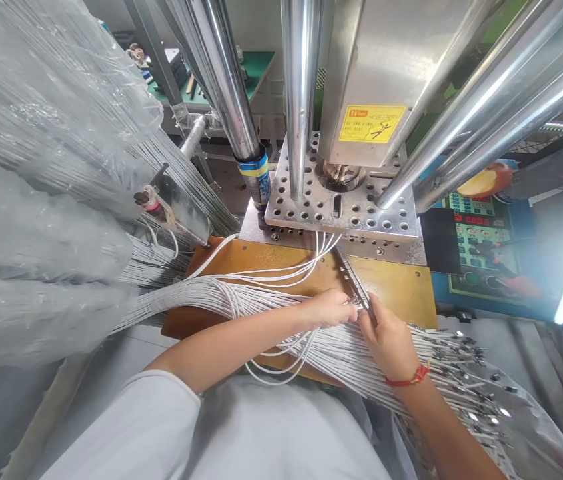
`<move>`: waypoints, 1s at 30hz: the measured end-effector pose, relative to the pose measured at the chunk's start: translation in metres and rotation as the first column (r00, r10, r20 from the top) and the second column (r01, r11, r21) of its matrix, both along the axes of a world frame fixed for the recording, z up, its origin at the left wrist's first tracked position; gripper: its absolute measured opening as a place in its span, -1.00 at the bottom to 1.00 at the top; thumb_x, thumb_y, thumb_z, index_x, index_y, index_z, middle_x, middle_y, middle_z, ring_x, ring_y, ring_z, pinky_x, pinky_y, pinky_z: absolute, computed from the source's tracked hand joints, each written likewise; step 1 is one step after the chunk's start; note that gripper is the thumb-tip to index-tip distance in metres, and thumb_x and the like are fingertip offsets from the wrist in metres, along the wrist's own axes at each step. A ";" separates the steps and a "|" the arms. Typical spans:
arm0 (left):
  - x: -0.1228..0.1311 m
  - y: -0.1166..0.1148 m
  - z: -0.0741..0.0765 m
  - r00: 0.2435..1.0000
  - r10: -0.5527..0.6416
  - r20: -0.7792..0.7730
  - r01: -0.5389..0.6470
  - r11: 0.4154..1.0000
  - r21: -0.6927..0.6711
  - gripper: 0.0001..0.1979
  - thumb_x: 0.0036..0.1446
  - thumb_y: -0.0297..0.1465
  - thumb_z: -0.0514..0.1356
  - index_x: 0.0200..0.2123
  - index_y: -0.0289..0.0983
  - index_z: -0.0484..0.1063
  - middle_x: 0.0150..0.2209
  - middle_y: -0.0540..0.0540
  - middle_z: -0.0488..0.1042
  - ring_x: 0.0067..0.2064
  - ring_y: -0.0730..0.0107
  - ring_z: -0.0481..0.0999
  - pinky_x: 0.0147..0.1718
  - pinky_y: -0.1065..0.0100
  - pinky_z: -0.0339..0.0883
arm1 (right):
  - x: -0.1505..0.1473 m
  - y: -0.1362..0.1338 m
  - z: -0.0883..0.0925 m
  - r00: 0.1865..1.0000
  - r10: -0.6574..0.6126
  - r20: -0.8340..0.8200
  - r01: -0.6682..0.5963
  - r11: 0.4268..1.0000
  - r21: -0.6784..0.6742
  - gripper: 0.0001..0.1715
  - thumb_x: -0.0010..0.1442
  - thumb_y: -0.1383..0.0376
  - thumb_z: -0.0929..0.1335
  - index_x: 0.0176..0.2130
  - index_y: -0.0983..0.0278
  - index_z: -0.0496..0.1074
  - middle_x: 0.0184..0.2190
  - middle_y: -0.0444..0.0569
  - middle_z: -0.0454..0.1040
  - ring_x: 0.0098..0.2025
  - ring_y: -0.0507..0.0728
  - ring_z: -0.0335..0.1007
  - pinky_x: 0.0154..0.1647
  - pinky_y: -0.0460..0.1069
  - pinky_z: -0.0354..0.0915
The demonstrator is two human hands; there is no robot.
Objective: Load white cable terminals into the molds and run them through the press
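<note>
A narrow metal strip (352, 273) with small slots slants from the press's lower edge down toward my hands. My right hand (388, 337), with a red string bracelet on its wrist, is closed on the strip's near end. Just left of it, my left hand (330, 309) pinches something small and metallic at that end, too small to make out. A thick bundle of white cables (341, 353) runs beneath both hands, with metal-tipped ends (476, 400) at the right. Several white cables (281, 275) reach into the press under its perforated plate (311, 212).
Steel columns (300, 100) and a metal block with a yellow label (372, 124) stand above the plate. A control panel (481, 240) is at the right. Plastic-wrapped cable bundles (36, 253) hang at the left. A tan board (401, 287) lies before the press.
</note>
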State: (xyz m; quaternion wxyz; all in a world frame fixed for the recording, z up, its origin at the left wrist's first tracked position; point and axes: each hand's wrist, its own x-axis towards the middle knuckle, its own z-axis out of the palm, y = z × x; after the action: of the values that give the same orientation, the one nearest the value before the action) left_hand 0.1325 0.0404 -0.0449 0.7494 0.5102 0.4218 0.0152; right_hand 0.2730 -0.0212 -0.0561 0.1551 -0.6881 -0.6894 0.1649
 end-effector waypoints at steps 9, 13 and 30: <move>-0.014 0.005 -0.005 0.958 0.252 -0.134 -0.096 0.727 0.680 -0.75 0.13 -0.31 -0.13 -0.25 -0.32 0.21 -0.39 -0.08 0.33 -0.37 0.44 0.28 -0.38 0.42 0.13 | 0.004 0.004 0.007 0.991 -0.085 -0.099 0.081 0.996 -0.039 -0.64 0.14 0.20 0.14 -0.12 0.24 0.33 -0.46 -0.08 0.44 -0.48 0.05 0.32 -0.45 -0.13 0.15; -0.012 0.007 -0.013 0.982 0.113 -0.154 -0.008 0.830 0.557 -0.74 0.08 -0.31 -0.07 -0.37 -0.33 0.33 -0.52 0.00 0.30 -0.48 0.51 0.23 -0.48 0.47 0.08 | 0.004 0.004 0.005 0.985 -0.099 -0.142 0.093 0.995 -0.045 -0.63 0.14 0.20 0.14 -0.12 0.25 0.34 -0.46 -0.07 0.44 -0.47 0.04 0.31 -0.44 -0.13 0.15; -0.005 0.020 -0.019 0.994 -0.070 -0.087 0.100 0.898 0.429 -0.76 0.00 -0.30 -0.01 -0.51 -0.37 0.30 -0.61 0.06 0.19 -0.58 0.61 0.13 -0.59 0.52 -0.01 | 0.006 0.003 0.001 0.979 -0.135 -0.151 0.127 0.990 -0.059 -0.59 0.13 0.18 0.14 -0.08 0.25 0.33 -0.47 -0.07 0.44 -0.50 0.02 0.30 -0.47 -0.14 0.14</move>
State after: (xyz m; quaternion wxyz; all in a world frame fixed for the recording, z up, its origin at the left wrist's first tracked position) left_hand 0.1273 0.0606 -0.0640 0.6023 0.6820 0.4109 0.0581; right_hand 0.2790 -0.0187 -0.0550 0.2017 -0.7207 -0.6243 0.2242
